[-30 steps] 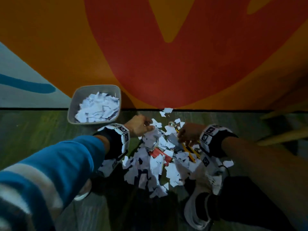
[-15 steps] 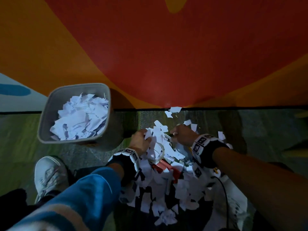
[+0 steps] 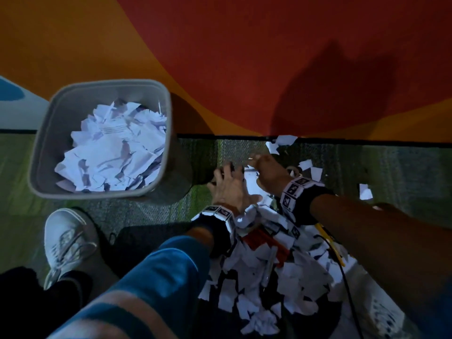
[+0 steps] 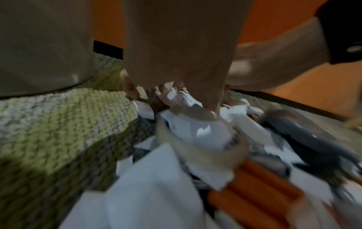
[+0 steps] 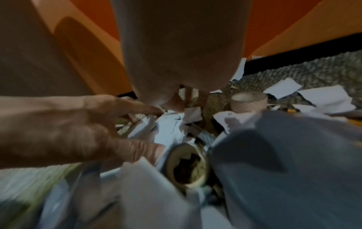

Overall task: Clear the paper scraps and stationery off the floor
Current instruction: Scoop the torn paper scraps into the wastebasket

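The left hand (image 3: 231,189) lies fingers spread and straight at the far rim of the paper scraps (image 3: 264,277), palm down, holding nothing. The right hand (image 3: 267,171), just beside it at 2 o'clock, has its fingers bent down onto the paper near the wall; whether it pinches a piece I cannot tell. Between the 2 hands a tape roll (image 5: 187,165) sits half buried in the heap, and a second roll (image 5: 248,101) stands at 1 o'clock from the right wrist. Red pens (image 3: 265,243) and a yellow pencil (image 3: 330,243) lie under the scraps at 6 o'clock from the hands.

The step looks like raking the far scraps together. Best to cup both hands low on the carpet and draw inward, keeping rolls and pens out of the handful. The grey bin (image 3: 49,133) waits at 10 o'clock, already well filled, so a compact handful should drop in cleaner. Loose bits (image 3: 365,192) at 3 o'clock need a separate pass.
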A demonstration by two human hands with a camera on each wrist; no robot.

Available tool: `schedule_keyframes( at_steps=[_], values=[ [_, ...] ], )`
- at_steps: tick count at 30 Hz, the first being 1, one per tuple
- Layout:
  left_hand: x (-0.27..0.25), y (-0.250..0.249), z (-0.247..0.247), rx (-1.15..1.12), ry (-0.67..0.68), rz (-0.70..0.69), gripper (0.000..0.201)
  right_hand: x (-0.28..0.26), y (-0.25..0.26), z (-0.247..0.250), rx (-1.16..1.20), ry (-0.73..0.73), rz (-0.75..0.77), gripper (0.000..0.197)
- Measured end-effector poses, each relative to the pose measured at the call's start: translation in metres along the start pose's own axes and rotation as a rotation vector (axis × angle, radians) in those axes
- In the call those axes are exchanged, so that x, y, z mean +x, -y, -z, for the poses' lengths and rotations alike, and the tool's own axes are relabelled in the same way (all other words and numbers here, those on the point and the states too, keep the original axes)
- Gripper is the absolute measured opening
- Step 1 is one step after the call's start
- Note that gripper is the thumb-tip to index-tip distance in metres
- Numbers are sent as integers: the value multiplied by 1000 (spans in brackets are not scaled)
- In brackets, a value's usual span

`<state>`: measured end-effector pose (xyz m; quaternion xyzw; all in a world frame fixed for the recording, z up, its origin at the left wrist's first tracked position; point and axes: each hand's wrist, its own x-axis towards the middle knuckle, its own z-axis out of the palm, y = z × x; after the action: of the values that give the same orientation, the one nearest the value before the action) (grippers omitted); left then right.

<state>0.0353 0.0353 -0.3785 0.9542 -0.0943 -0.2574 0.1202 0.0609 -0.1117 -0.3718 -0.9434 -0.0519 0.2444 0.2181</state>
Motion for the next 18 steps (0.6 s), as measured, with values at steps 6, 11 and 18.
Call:
schedule_keyframes(
  at_steps=[6, 11, 18],
  values=[
    [-15, -8, -19, -147, 4, -96, 57, -28, -7, -11, 94, 99, -28, 53],
    [-30, 14, -24, -525, 19, -25, 40, -50, -5, -8, 226, 196, 24, 30],
    [-74, 92, -16, -850, -178, 192, 38, -66, 16, -13, 138, 280, 19, 44]
  ],
)
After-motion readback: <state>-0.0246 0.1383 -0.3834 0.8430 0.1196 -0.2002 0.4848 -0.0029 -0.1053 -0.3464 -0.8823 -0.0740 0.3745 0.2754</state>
